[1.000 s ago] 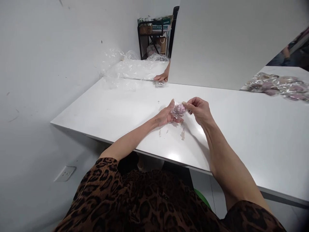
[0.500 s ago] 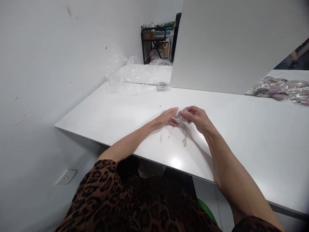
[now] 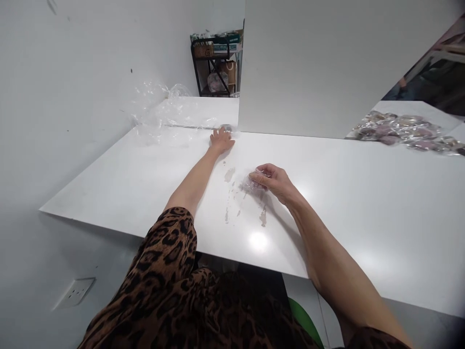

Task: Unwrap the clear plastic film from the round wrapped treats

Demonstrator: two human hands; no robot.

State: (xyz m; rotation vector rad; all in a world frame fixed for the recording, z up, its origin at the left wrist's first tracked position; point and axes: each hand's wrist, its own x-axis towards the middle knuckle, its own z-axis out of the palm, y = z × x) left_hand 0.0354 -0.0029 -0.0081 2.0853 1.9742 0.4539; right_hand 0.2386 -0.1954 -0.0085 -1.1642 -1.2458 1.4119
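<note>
My right hand (image 3: 272,180) pinches a crumpled piece of clear plastic film (image 3: 250,183) just above the white table (image 3: 174,169). My left hand (image 3: 220,141) is stretched out toward the table's far edge with its fingers spread. Right at its fingertips lies a small clear plastic packet (image 3: 227,128), partly covered by the hand; whether the fingers touch it I cannot tell. Greyish worn patches (image 3: 263,216) mark the tabletop below my right hand.
Loose clear plastic film (image 3: 156,114) is heaped at the back left by the wall. A large pale panel (image 3: 298,68) stands behind the table. Wrapped pinkish items (image 3: 403,130) lie beyond it at the right. A black shelf cart (image 3: 196,63) holds boxes.
My left hand has left the plastic film and moved forward to the small packet at the far edge. My right hand keeps hold of the film. The view has shifted to the right.
</note>
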